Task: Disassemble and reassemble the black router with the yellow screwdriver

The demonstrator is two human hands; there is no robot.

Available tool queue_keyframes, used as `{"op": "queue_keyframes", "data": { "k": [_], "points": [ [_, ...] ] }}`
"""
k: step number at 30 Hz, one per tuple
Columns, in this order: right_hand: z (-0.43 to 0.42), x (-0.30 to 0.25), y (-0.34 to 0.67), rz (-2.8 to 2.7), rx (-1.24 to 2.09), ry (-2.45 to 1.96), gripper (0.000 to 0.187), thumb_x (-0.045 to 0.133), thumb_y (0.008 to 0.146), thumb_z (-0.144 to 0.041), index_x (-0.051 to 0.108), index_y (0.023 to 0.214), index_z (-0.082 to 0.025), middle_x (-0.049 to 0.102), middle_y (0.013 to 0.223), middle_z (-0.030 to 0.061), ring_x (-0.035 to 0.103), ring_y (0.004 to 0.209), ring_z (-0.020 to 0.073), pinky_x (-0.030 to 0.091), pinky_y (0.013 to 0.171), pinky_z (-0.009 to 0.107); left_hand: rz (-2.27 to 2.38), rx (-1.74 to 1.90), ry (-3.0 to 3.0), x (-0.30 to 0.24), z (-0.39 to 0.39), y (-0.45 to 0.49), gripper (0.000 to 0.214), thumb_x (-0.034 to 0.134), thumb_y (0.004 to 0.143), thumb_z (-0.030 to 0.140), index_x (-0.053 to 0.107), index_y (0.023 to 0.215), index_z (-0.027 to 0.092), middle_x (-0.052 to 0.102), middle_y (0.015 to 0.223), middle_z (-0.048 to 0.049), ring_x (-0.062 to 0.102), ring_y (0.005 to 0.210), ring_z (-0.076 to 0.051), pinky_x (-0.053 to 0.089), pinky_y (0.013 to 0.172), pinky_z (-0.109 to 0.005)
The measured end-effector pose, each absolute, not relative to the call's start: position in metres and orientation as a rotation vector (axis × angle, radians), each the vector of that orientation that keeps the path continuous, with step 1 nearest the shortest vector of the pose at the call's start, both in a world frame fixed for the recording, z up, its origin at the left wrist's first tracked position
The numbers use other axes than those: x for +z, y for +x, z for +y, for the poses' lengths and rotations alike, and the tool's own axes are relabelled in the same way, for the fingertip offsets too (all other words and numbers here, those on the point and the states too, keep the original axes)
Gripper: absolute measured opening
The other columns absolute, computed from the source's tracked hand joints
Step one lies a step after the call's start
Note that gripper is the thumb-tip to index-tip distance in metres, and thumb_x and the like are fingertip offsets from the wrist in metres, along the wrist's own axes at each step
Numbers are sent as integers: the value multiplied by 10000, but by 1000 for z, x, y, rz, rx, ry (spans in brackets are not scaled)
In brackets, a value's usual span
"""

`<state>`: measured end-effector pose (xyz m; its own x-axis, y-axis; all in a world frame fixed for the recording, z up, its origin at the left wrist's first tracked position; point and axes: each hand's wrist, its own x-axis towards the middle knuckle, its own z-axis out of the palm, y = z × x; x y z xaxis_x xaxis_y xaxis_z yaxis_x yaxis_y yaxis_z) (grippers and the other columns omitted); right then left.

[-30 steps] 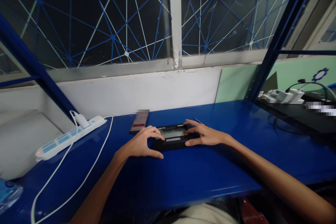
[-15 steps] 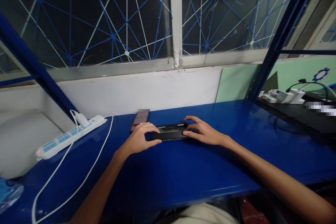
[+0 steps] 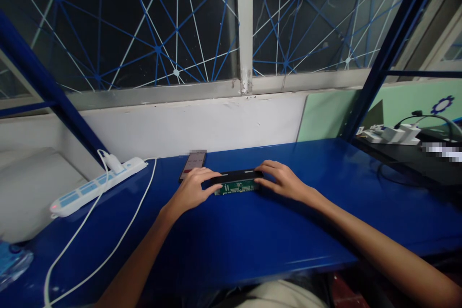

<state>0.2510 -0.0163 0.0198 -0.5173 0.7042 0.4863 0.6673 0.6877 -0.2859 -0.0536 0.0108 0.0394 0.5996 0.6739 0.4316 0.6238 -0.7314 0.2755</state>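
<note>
A long, flat device with a black casing and a green circuit board (image 3: 239, 187) lies at the middle of the blue table. Its board side faces me, and a black strip with two pale marks runs along the top. My left hand (image 3: 195, 186) grips its left end between thumb and fingers. At the right end, my right hand (image 3: 280, 180) pinches it the same way. The fingers cover both ends of the device. Just behind my left hand lies a phone (image 3: 193, 162) with a lit screen, partly hidden by that hand.
A white power strip (image 3: 97, 187) with a plug and white cable (image 3: 135, 226) rests on the left of the blue table (image 3: 252, 240). Chargers (image 3: 399, 133) and black cables sit at the far right. A blue post rises on each side, before the wall and window.
The device has turned in my hands: its green circuit board now shows in front, where a black panel and open recess were. My right thumb has shifted slightly up to the right end.
</note>
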Motion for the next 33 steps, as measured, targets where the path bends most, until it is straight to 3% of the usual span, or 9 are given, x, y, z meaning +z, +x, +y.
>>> {"op": "queue_keyframes", "data": {
  "k": [7, 15, 21, 33],
  "points": [
    [-20, 21, 248, -2346, 7, -1140, 368, 369, 983, -440, 571, 1122, -165, 640, 1029, 127, 601, 927, 249, 468, 808, 398, 1134, 805, 2724, 36, 12, -49, 266, 555, 902, 405, 676, 1067, 236, 700, 1051, -51, 629, 965, -230, 494, 853, -406],
    [-24, 23, 243, -2383, 59, -1336, 374, 274, 997, -460, 507, 1113, -192, 648, 813, 67, 606, 766, 227, 430, 796, 389, 1161, 715, 2641, 37, 9, -48, 303, 432, 960, 399, 607, 1135, 224, 670, 1128, -58, 625, 1009, -223, 485, 860, -347],
    [-23, 23, 242, -2395, 8, -1322, 378, 245, 1004, -452, 490, 1108, -183, 643, 773, 57, 607, 750, 218, 417, 783, 357, 1265, 581, 2641, 42, 5, -46, 344, 343, 982, 438, 552, 1167, 237, 683, 881, -28, 637, 757, -189, 460, 668, -284],
    [-23, 24, 243, -2390, -15, -1301, 390, 243, 1008, -452, 488, 1119, -169, 649, 778, 66, 601, 733, 215, 394, 711, 313, 1317, 561, 2717, 41, 7, -46, 352, 347, 985, 428, 564, 1184, 234, 645, 731, -20, 584, 665, -172, 389, 596, -258]
  ]
}}
